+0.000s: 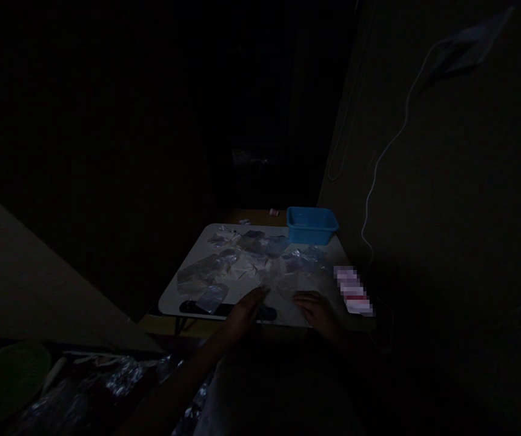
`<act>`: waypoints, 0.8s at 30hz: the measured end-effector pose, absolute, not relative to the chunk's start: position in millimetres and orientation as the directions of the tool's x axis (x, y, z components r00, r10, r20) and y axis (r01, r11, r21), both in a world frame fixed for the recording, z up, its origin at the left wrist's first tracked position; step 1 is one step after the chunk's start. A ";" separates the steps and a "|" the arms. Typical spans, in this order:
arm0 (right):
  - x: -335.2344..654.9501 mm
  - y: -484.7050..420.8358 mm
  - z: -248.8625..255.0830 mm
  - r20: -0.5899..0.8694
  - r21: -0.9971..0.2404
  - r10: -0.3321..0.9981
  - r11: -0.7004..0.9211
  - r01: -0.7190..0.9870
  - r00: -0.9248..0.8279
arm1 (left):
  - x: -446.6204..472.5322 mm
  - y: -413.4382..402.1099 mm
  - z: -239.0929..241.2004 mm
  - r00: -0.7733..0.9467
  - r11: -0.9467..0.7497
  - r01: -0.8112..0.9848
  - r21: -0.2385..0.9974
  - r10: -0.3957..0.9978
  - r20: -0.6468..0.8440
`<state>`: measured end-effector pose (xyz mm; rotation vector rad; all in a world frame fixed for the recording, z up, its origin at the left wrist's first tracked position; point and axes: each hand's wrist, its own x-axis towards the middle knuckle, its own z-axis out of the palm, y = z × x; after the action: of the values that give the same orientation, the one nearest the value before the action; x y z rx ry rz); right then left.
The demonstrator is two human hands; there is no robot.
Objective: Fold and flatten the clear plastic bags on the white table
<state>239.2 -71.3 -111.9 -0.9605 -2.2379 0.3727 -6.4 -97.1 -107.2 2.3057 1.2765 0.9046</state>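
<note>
The scene is very dark. A small white table [183, 293] stands in front of me, strewn with several clear plastic bags [242, 260]. My left hand [246, 312] reaches over the table's near edge, fingers stretched out towards the bags. My right hand [317, 312] rests at the near edge to the right, fingers slightly curled and apart, nothing visible in it. A dark flat object [224, 310] lies along the near edge by my left hand.
A blue plastic tub [311, 225] sits at the table's far right corner. A blurred pink-and-white patch [354, 292] lies at the right edge. A white cable [378, 163] hangs down the wall on the right. A green bowl [6, 378] and crinkled plastic [119, 372] lie at lower left.
</note>
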 end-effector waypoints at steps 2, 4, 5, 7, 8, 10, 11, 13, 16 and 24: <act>239.9 -74.5 -113.1 0.439 -0.563 0.761 0.647 0.514 -0.477 | -6.7 -98.8 -108.5 0.343 -0.506 0.593 0.627 0.863 0.371; 241.3 -78.1 -113.8 0.396 -0.624 0.799 0.596 0.505 -0.453 | -6.5 -101.3 -109.9 0.318 -0.485 0.564 0.668 0.875 0.366; 242.3 -80.1 -113.6 0.374 -0.647 0.812 0.574 0.501 -0.447 | -6.2 -103.2 -110.0 0.310 -0.476 0.546 0.689 0.879 0.362; 244.7 -84.2 -112.2 0.339 -0.687 0.833 0.536 0.490 -0.437 | -5.1 -108.4 -108.4 0.292 -0.460 0.500 0.733 0.887 0.357; 245.9 -86.4 -111.0 0.323 -0.707 0.842 0.519 0.480 -0.433 | -4.4 -111.7 -106.7 0.288 -0.452 0.475 0.755 0.890 0.352; 247.7 -91.1 -108.3 0.287 -0.743 0.859 0.478 0.467 -0.423 | -2.7 -118.4 -102.6 0.289 -0.432 0.428 0.793 0.898 0.333; 248.1 -93.3 -106.8 0.268 -0.757 0.871 0.455 0.469 -0.412 | -1.6 -121.3 -100.8 0.282 -0.413 0.412 0.812 0.905 0.318; 247.6 -96.5 -104.1 0.225 -0.778 0.898 0.399 0.485 -0.378 | 0.6 -124.5 -99.0 0.233 -0.349 0.388 0.853 0.933 0.275; 244.8 -96.1 -101.1 0.145 -0.815 0.932 0.303 0.494 -0.332 | 4.1 -121.0 -99.9 0.093 -0.211 0.332 0.919 0.977 0.191; 236.6 -74.4 -97.2 0.153 -0.872 0.945 0.267 0.410 -0.289 | 4.4 -90.5 -96.1 -0.066 0.066 0.148 0.987 0.996 -0.056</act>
<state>236.6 -74.4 -97.2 -1.2302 -1.8337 0.9631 4.4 -90.5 -96.1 1.2428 1.3938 1.1336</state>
